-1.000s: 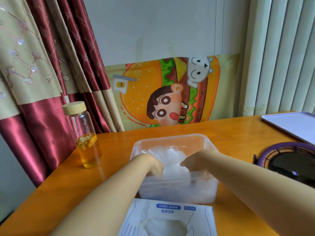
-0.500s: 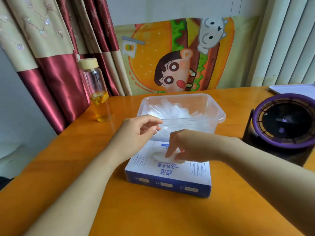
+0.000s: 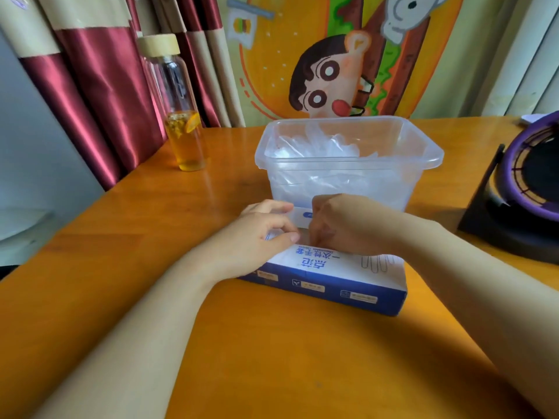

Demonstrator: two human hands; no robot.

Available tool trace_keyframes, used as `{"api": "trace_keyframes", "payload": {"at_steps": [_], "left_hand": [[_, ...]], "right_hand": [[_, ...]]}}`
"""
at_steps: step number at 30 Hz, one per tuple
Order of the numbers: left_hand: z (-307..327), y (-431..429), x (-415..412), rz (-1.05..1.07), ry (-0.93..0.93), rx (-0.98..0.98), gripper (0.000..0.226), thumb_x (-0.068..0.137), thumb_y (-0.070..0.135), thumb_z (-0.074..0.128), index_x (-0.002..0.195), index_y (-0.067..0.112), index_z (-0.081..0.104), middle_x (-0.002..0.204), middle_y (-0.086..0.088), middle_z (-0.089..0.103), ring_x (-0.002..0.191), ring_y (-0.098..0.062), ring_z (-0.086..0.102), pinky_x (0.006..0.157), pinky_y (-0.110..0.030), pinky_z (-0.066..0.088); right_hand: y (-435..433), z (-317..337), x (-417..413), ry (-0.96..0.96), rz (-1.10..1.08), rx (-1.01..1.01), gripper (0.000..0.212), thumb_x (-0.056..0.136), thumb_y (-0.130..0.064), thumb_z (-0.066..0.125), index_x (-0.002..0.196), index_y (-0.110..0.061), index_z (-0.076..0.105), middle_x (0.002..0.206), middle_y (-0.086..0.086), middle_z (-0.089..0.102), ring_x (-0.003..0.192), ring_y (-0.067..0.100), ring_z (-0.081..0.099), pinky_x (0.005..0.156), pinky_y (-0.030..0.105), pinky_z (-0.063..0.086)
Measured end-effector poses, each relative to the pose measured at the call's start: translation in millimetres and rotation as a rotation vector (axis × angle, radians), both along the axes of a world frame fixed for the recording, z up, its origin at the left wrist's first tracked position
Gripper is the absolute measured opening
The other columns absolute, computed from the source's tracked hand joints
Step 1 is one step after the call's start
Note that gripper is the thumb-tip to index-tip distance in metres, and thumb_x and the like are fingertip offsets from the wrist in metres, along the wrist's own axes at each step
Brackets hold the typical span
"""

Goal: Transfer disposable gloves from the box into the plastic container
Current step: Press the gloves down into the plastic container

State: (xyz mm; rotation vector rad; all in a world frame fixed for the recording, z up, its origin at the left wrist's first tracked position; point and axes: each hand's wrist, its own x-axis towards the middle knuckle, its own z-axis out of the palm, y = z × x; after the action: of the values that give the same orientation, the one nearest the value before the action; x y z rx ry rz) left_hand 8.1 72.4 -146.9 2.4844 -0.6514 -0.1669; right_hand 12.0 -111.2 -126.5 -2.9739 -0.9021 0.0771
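Observation:
The glove box [image 3: 338, 276], white on top with blue sides, lies flat on the orange table in front of the clear plastic container [image 3: 435, 160]. Crumpled transparent gloves [image 3: 326, 148] fill the lower part of the container. My left hand [image 3: 257, 237] and my right hand [image 3: 348, 226] meet over the box's top opening. The right hand's fingers curl down into the opening and pinch the gloves there. The left thumb and fingers pinch thin clear film beside them. The opening itself is hidden under both hands.
A glass bottle [image 3: 184, 140] of yellow tea with a wooden lid stands at the back left near the red curtain [image 3: 99, 95]. A purple and black round fan [image 3: 532, 189] sits at the right. The table's left edge [image 3: 75, 213] runs diagonally.
Both hands have come out of the container and back to the glove box. The right reached the opening first, then the left joined it. The view has tilted downward.

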Motion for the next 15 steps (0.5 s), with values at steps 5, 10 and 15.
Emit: {"api": "trace_keyframes", "payload": {"at_steps": [5, 10, 15], "left_hand": [[3.0, 0.1, -5.6, 0.010, 0.058, -0.011, 0.041, 0.082, 0.057, 0.052, 0.118, 0.040, 0.046, 0.140, 0.024, 0.034, 0.134, 0.001, 0.025, 0.107, -0.024, 0.026], [4.6, -2.7, -11.6, 0.066, 0.069, -0.024, 0.074, 0.064, 0.068, 0.054, 0.130, 0.040, 0.034, 0.139, 0.016, 0.038, 0.130, -0.006, 0.035, 0.100, -0.025, 0.035], [2.1, -5.1, -10.6, 0.019, 0.024, -0.028, 0.080, 0.064, 0.085, 0.055, 0.132, 0.046, 0.039, 0.136, 0.019, 0.047, 0.127, -0.008, 0.044, 0.103, -0.044, 0.042]], "right_hand": [[-8.0, 17.0, -3.6, -0.013, -0.011, 0.340, 0.008, 0.089, -0.025, 0.061, 0.089, -0.023, 0.068, 0.093, -0.009, 0.052, 0.074, 0.003, 0.052, 0.064, 0.010, 0.040], [1.0, 26.1, -13.2, -0.160, -0.037, 0.536, 0.012, 0.095, -0.019, 0.052, 0.095, -0.020, 0.063, 0.091, -0.013, 0.055, 0.081, 0.009, 0.054, 0.069, 0.021, 0.043], [-1.0, 45.8, -17.3, -0.352, -0.133, 0.859, 0.010, 0.095, -0.012, 0.050, 0.092, -0.018, 0.057, 0.076, -0.015, 0.054, 0.069, 0.004, 0.053, 0.061, 0.009, 0.038]]}}
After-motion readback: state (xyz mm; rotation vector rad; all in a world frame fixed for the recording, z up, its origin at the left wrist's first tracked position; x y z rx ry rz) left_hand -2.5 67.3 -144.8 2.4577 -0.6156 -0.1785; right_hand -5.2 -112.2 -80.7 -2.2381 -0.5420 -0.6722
